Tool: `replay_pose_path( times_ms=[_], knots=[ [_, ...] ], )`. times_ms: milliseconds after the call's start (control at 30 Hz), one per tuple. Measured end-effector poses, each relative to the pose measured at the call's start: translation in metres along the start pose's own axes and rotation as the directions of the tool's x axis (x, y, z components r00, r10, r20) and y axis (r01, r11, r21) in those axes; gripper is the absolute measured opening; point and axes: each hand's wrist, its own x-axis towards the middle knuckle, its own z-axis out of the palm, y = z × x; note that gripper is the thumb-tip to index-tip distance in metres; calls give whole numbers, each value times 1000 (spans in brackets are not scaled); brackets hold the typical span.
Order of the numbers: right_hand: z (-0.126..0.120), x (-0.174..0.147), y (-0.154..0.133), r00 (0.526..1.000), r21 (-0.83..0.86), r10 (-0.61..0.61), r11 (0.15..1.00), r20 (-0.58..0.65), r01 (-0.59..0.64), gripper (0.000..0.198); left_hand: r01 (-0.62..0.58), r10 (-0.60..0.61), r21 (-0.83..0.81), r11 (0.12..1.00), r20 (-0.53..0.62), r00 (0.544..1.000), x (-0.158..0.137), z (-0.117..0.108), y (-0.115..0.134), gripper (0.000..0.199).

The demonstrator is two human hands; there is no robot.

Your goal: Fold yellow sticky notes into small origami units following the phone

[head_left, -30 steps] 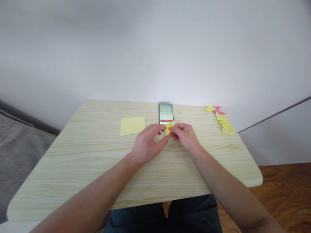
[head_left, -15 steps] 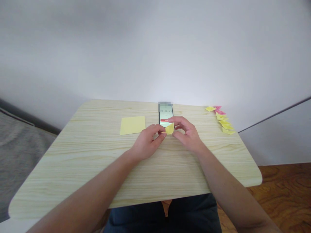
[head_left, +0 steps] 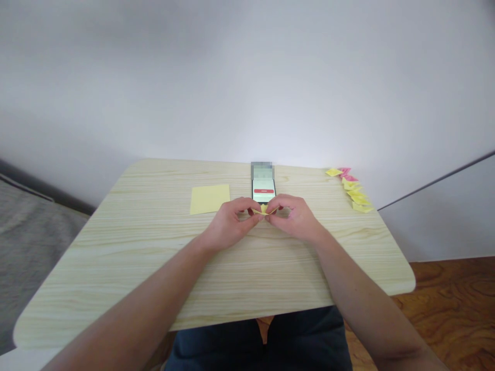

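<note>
Between both hands is a small folded piece of yellow paper (head_left: 264, 209), mostly covered by my fingers. My left hand (head_left: 234, 222) pinches its left side between thumb and fingers. On the other side, my right hand (head_left: 291, 216) grips the paper the same way, and the fingertips of both hands almost meet. Just behind the hands, a phone (head_left: 263, 191) lies face up with a red button on its lit screen. A flat yellow sheet of paper (head_left: 210, 199) rests to the left of my left hand.
At the table's far right, several folded yellow papers (head_left: 356, 196) and a pink folded paper (head_left: 347, 174) lie in a row along the edge. A white wall (head_left: 247, 82) rises behind the wooden table (head_left: 154, 242).
My right hand has closed on the right side of the yellow paper, which stood up in view before. The paper is now lower and more covered by my fingers.
</note>
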Motion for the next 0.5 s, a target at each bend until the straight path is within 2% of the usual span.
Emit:
replay_pose_path(
  times_ms=[267,367,500],
  knots=[
    [-3,1,1,1000,52,12,999,26,-13,3,48,-48,5,999,16,999,0,-3,-4,15],
    [-2,1,0,997,74,73,994,28,-75,5,63,-63,-5,998,23,998,0,-2,-5,15],
    [1,1,0,982,115,189,975,13,-189,17,67,-67,-3,998,-9,998,1,-2,-4,14]
  ],
)
